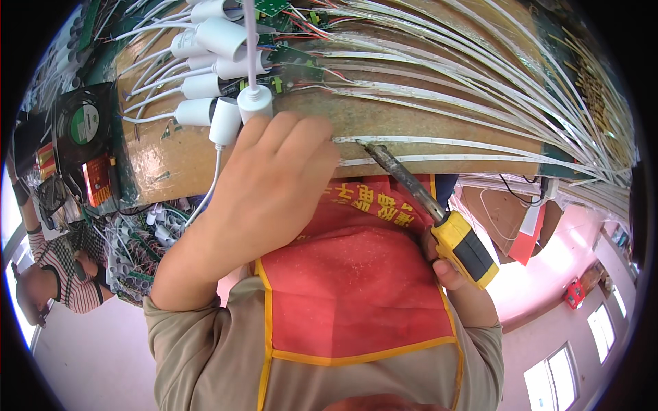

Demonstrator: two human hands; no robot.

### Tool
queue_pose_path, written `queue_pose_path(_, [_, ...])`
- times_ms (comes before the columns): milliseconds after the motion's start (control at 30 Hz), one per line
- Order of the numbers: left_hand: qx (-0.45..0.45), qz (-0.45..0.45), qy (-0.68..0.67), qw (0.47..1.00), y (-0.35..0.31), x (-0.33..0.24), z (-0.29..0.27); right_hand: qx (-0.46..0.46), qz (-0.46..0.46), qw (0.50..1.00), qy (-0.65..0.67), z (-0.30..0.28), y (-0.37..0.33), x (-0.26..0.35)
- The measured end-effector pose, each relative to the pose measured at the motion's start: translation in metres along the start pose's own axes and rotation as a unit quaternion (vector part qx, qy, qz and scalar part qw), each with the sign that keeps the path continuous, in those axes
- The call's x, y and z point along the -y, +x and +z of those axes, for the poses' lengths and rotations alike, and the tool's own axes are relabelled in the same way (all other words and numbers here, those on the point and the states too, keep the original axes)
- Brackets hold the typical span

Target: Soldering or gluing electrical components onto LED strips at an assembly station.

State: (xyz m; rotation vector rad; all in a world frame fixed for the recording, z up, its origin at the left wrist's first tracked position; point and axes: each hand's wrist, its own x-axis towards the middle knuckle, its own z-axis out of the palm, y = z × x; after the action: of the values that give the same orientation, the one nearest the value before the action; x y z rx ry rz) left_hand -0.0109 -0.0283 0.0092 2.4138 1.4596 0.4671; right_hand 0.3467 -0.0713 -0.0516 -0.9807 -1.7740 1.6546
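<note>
My right hand is wrapped round the yellow and black handle of a soldering iron. The iron's dark tip meets or hovers just over a white LED strip, close to the strip's end. Beside that end my left hand is closed, its fingertips turned down and hidden, so what they pinch does not show. White lamp caps with cables lie against its knuckles, one of them upright with its cable rising. Farther back, green circuit boards link several caps to more strips by thin wires.
A brown work board lies under the parts. Strips fan out to a bundle at the far right. At the left stand a black fan and a container of caps and boards. Another person in a striped top works there.
</note>
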Motion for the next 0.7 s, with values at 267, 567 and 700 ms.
queue_pose_path(267, [-0.124, -0.03, -0.052, 0.99, 0.001, -0.003, 0.015, 0.009, 0.014, 1.0, -0.012, -0.002, -0.001, 0.001])
queue_pose_path(567, [-0.144, 0.006, 0.018, 0.989, -0.002, 0.002, 0.023, 0.023, 0.014, 0.999, -0.025, -0.004, 0.002, 0.004])
queue_pose_path(700, [-0.16, 0.005, 0.014, 0.987, -0.003, 0.002, 0.025, 0.018, 0.003, 0.999, -0.032, -0.005, 0.001, 0.002])
